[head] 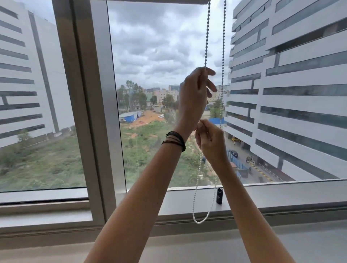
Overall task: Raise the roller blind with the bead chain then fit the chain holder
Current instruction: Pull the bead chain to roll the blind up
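Observation:
A white bead chain [207,37] hangs in two strands from the top of the window and ends in a loose loop [201,220] in front of the sill. My left hand [195,93], with dark bands on its wrist, grips the left strand high up. Just below it, my right hand [210,142] pinches the same strand. The right strand [223,56] hangs free beside both hands. Only the bottom edge of the roller blind [159,1] shows at the very top of the view. A small black chain holder [219,196] stands upright on the sill, untouched.
A grey window sill [281,195] runs below the glass. A thick grey mullion [90,93] stands to the left of my arms. Outside are white buildings, trees and cloudy sky.

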Demonstrator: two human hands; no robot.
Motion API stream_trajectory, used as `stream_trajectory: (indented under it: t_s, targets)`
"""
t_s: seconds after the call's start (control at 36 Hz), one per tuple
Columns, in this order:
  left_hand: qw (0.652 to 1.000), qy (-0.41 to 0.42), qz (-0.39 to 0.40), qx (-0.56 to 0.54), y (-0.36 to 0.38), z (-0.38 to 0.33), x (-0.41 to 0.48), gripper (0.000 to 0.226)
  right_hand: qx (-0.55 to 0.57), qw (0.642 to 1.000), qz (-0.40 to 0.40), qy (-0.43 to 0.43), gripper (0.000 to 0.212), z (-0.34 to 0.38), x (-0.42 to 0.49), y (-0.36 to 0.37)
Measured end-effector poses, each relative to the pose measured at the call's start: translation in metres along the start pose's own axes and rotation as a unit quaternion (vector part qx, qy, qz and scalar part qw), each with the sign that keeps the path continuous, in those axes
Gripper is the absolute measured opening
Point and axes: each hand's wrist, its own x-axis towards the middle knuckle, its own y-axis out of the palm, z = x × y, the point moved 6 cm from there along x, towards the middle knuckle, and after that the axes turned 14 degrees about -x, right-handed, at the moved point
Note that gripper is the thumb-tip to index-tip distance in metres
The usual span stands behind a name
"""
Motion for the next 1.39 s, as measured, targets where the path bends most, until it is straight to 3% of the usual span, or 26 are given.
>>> stream_trajectory:
  t_s: [0.11,0.33,0.72,1.0,1.17,1.28,1.39]
  targets:
    - [1.000,0.026,0.004,-0.001,0.005,0.001,-0.005,0.023,0.011,1.000,-0.009,-0.006,0.045,0.000,-0.002,-0.004]
    - [0.999,0.031,0.022,-0.031,0.008,0.004,-0.011,0.024,0.006,1.000,-0.013,-0.001,0.037,-0.001,-0.012,-0.007]
    - [1.000,0.004,0.022,-0.021,-0.004,0.048,-0.050,0.022,0.004,0.998,0.032,0.053,0.046,-0.033,-0.050,0.012]
    - [0.998,-0.049,0.039,-0.016,-0.004,0.090,-0.094,0.023,-0.005,0.992,0.073,0.105,0.037,-0.076,-0.093,0.019]
    - [0.996,-0.079,0.042,-0.003,-0.007,0.111,-0.123,0.024,-0.035,0.986,0.125,0.109,0.046,-0.091,-0.116,0.023]
    - [0.994,-0.103,0.047,-0.002,-0.014,0.120,-0.143,0.022,-0.079,0.969,0.203,0.117,0.049,-0.100,-0.125,0.028]
    - [0.992,-0.115,0.049,-0.003,-0.022,0.122,-0.157,0.020,-0.120,0.941,0.295,0.116,0.027,-0.109,-0.126,0.028]
